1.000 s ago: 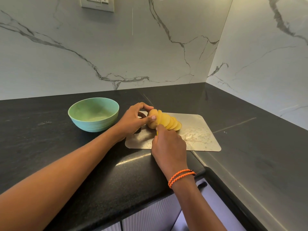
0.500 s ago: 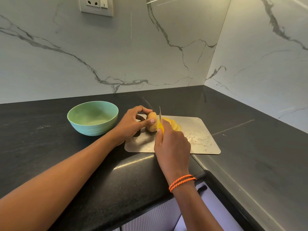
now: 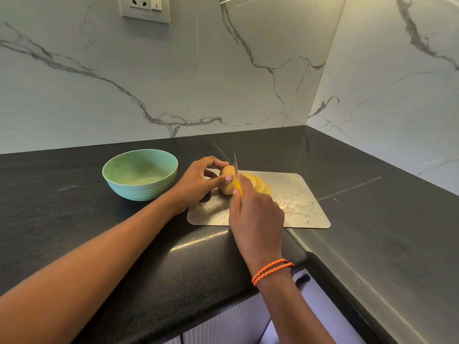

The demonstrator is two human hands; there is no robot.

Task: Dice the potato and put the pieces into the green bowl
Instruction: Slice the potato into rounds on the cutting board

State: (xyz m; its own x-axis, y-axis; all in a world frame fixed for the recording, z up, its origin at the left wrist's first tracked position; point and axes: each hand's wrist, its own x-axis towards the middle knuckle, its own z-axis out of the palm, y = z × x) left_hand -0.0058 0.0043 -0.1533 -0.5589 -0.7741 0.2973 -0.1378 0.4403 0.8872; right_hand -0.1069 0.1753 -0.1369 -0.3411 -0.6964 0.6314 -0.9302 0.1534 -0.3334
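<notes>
We observed that the knife [image 3: 235, 162] had been raised clear of the cut between one second earlier and now, and that its blade stood edge-on just right of the uncut end of the potato [image 3: 228, 180], so we judged the next slice was being lined up. The right hand [image 3: 257, 214] was closed around the yellow handle; the left hand [image 3: 198, 181] pinched the potato's left end between thumb and fingertips. The potato lay near the far left corner of the cutting board [image 3: 298, 207], with the finished slices [image 3: 259, 184] fanned out just to its right. Compared with the earlier frame, the uncut end looked about as long. The green bowl [image 3: 140, 175] stood left of the board, with no pieces visible in it, so we judged dicing proper had not yet begun.
</notes>
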